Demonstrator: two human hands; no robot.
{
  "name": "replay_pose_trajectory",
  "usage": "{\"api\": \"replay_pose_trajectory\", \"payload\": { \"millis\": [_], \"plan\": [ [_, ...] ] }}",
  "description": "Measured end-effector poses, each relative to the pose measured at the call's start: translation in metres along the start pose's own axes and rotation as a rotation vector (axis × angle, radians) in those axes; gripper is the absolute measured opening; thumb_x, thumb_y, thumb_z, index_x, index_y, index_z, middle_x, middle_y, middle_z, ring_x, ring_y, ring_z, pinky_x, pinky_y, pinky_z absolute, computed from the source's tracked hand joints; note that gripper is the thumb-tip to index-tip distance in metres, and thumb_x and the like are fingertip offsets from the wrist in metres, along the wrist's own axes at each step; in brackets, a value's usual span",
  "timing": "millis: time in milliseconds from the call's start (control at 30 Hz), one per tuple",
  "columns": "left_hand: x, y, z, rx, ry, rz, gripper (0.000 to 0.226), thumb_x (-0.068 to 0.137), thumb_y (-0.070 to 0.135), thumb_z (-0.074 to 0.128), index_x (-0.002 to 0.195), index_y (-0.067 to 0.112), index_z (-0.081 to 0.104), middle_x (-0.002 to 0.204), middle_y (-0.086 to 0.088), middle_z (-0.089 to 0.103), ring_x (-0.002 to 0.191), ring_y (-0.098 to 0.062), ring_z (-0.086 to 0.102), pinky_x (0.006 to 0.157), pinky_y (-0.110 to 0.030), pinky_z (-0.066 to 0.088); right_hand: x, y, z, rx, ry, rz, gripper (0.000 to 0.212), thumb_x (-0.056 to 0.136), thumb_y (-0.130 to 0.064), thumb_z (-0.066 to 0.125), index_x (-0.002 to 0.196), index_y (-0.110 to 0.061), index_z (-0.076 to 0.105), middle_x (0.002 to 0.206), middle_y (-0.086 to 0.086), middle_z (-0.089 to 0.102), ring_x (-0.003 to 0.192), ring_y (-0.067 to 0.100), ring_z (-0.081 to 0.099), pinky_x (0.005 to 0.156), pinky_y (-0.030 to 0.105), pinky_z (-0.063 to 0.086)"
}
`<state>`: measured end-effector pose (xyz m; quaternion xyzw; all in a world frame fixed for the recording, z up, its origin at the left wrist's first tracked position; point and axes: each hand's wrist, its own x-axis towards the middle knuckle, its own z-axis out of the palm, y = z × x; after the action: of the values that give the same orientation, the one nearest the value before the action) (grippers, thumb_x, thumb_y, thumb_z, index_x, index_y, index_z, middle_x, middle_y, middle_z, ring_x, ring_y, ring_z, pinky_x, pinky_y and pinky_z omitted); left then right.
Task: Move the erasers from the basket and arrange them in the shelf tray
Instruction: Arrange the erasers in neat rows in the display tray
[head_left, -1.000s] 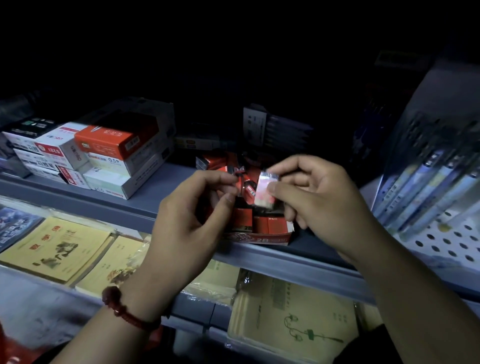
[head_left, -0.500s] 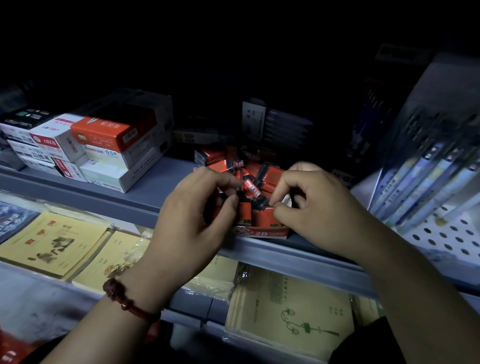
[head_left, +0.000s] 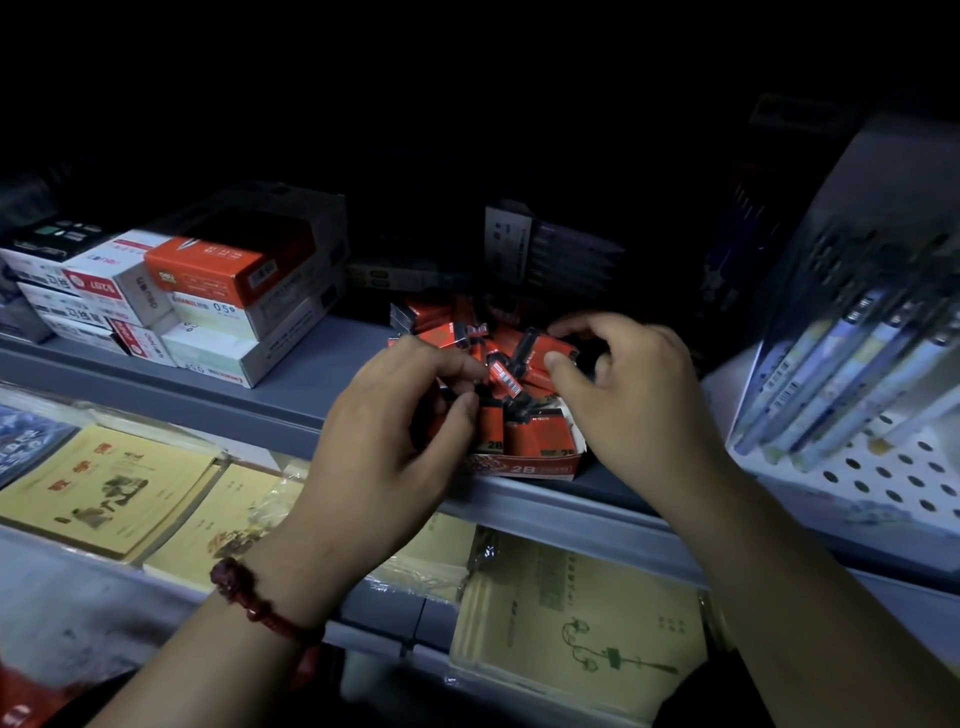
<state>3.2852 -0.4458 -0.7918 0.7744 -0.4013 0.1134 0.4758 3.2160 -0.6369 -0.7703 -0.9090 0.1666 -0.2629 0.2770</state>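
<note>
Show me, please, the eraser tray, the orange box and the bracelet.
Eraser tray (head_left: 524, 469): head view, on its red front wall.
Orange box (head_left: 223, 267): head view, on its top face.
Bracelet (head_left: 254, 605): head view, on its red beads.

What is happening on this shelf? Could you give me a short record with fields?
Place: dim shelf
Tray: red shelf tray at the front edge, marked 2B
Contents: red and black erasers, some upright in front, others piled loosely behind
Left: left hand, fingertips at the pile, grip unclear
Right: right hand over the tray, thumb and finger apart, nothing visibly held
Nearby: stacked boxes left, notebooks below, pen packs right
</note>
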Motion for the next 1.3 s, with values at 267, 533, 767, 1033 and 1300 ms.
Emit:
{"api": "replay_pose_trajectory", "payload": {
  "millis": [267,533,767,1033,1300],
  "plan": [
    [0.0,0.001,-0.001,0.026,0.001,0.005,0.014,0.095,0.018,0.063,0.106,0.024,0.068,0.091,0.016,0.058,0.085,-0.011,0.06,0.072,-0.022,0.044,-0.002,-0.004,-0.004,0.139,0.074,-0.026,0.005,0.09,-0.015,0.07,0.093,-0.019,0.069,0.058,-0.014,0.047,0.047,0.008,0.05,0.047,0.013,0.039],
    [0.0,-0.001,-0.002,0.041,-0.01,0.0,0.015,0.096,0.018,0.063,0.109,0.023,0.069,0.096,0.015,0.06,0.087,-0.011,0.06,0.074,-0.019,0.044,-0.009,-0.017,-0.013,0.471,-0.204,-0.06,0.028,0.09,-0.003,0.065,0.104,-0.026,0.072,0.077,0.008,0.063,0.058,0.023,0.046,0.055,0.032,0.041],
    [0.001,0.0,-0.002,0.028,-0.01,0.0,0.014,0.095,0.018,0.063,0.107,0.022,0.069,0.095,0.014,0.061,0.087,-0.01,0.06,0.074,-0.018,0.043,-0.006,-0.008,-0.013,0.512,-0.238,0.011,0.017,0.086,-0.014,0.078,0.093,-0.025,0.067,0.079,0.003,0.07,0.061,0.014,0.048,0.056,0.026,0.043],
    [0.001,0.001,-0.002,0.029,-0.007,0.002,0.014,0.095,0.017,0.063,0.106,0.022,0.069,0.093,0.013,0.061,0.086,-0.011,0.06,0.074,-0.02,0.045,0.001,0.003,-0.021,0.493,-0.304,0.033,0.023,0.078,-0.009,0.085,0.081,-0.02,0.065,0.077,0.008,0.069,0.067,0.018,0.054,0.066,0.033,0.051],
    [0.001,0.0,-0.002,0.026,-0.01,0.003,0.014,0.095,0.017,0.063,0.107,0.021,0.069,0.094,0.013,0.06,0.087,-0.009,0.06,0.074,-0.023,0.046,0.001,0.008,-0.024,0.466,-0.287,-0.002,0.019,0.081,-0.006,0.083,0.083,-0.015,0.067,0.067,-0.009,0.062,0.063,0.022,0.046,0.061,0.03,0.045]
  ]
}}
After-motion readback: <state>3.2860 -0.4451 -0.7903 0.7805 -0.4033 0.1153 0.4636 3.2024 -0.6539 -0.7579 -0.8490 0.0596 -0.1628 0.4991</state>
